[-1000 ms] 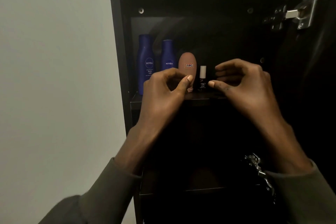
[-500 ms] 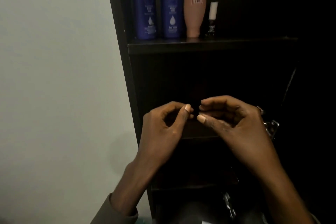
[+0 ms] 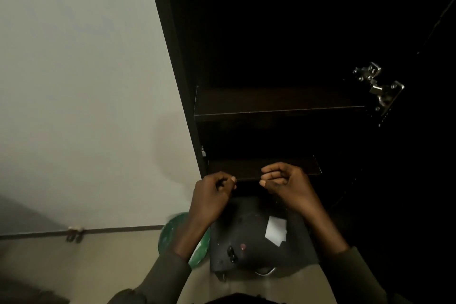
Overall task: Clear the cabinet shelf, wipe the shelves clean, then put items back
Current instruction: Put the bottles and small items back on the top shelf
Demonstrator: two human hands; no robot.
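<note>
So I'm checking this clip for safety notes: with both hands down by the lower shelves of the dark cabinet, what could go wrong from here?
1. The cabinet interior is very dark, so dirt on the lower shelf may go unseen.
2. The dark case and green bag lie on the floor under the left hand and right hand; stepping closer could mean tripping.
3. The metal hinge juts out at the right and might catch a sleeve.

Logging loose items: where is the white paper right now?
In the head view, the white paper lies on a dark object on the floor, below the right hand and right of a green bag.
</note>
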